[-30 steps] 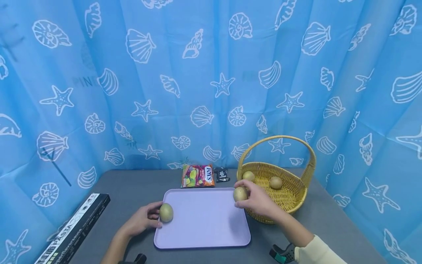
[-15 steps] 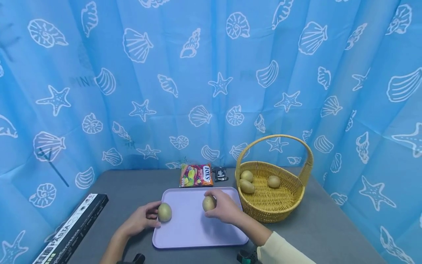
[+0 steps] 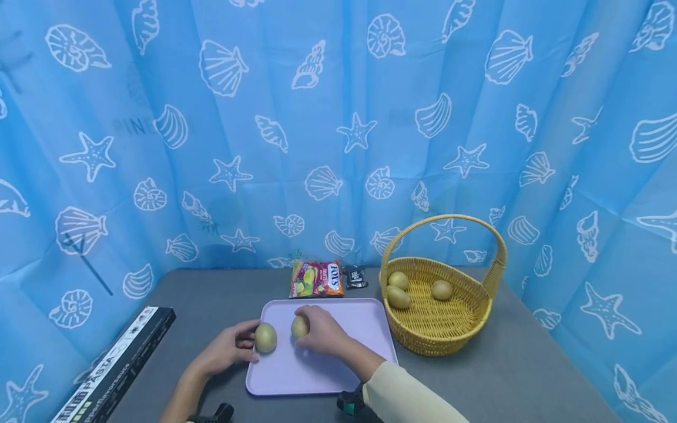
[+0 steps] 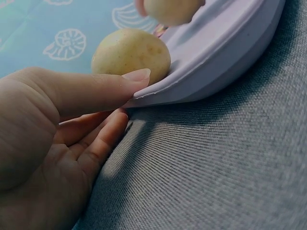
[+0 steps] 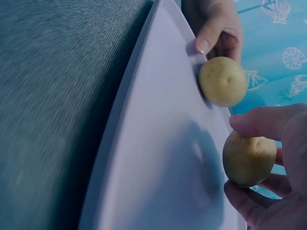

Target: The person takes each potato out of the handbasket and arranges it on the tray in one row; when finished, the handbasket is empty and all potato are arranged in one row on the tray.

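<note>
My right hand (image 3: 324,332) pinches a potato (image 5: 249,158) between thumb and fingers, above the lilac tray (image 3: 338,376). In the right wrist view a shadow falls on the tray below it. Another potato (image 3: 265,338) lies at the tray's left side. Beside that potato, my left hand (image 3: 228,351) holds the tray's left edge, the thumb (image 4: 110,91) at the rim and the other fingers (image 4: 103,143) on the outer side, partly hidden.
A yellow wicker basket (image 3: 449,320) with a tall handle stands right of the tray, with 3 potatoes inside. A candy bag (image 3: 316,279) and a small black packet (image 3: 355,277) lie behind the tray. A long pasta box (image 3: 121,358) lies at the left. A blue curtain hangs behind.
My right hand has carried the potato left from the basket's near side, across the tray, close to the other potato. My left hand has stayed at the tray's edge.
</note>
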Tool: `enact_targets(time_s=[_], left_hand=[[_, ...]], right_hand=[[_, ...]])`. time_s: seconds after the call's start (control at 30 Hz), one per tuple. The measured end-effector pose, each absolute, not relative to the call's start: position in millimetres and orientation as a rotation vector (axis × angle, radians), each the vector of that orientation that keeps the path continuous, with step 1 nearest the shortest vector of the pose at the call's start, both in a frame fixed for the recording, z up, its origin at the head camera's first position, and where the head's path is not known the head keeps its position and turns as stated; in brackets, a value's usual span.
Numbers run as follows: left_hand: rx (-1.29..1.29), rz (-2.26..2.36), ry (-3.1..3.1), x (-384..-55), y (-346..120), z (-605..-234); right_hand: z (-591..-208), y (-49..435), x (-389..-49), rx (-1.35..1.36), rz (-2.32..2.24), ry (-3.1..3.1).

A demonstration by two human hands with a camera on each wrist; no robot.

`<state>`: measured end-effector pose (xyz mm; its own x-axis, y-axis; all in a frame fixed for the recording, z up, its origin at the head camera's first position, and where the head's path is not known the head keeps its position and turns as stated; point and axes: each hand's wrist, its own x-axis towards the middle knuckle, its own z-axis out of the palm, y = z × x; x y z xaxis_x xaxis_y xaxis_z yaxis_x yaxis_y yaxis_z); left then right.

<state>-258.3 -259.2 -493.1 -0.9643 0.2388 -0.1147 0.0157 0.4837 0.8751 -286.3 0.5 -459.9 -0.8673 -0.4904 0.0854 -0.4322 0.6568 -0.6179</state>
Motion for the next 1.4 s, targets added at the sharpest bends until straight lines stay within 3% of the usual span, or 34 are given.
enact_targets(time_s=[0.47, 1.4], left_hand=[[0.299, 1.497, 2.489, -257.6, -262.2, -492.7], [0.295, 1.478, 2.509, -257.8, -261.5, -493.6]], right_hand=[[-466.4, -28.7, -286.6, -0.830, -0.900, 2.798], [-466.6, -9.3, -277.3, -0.818, -0.981, 2.733]])
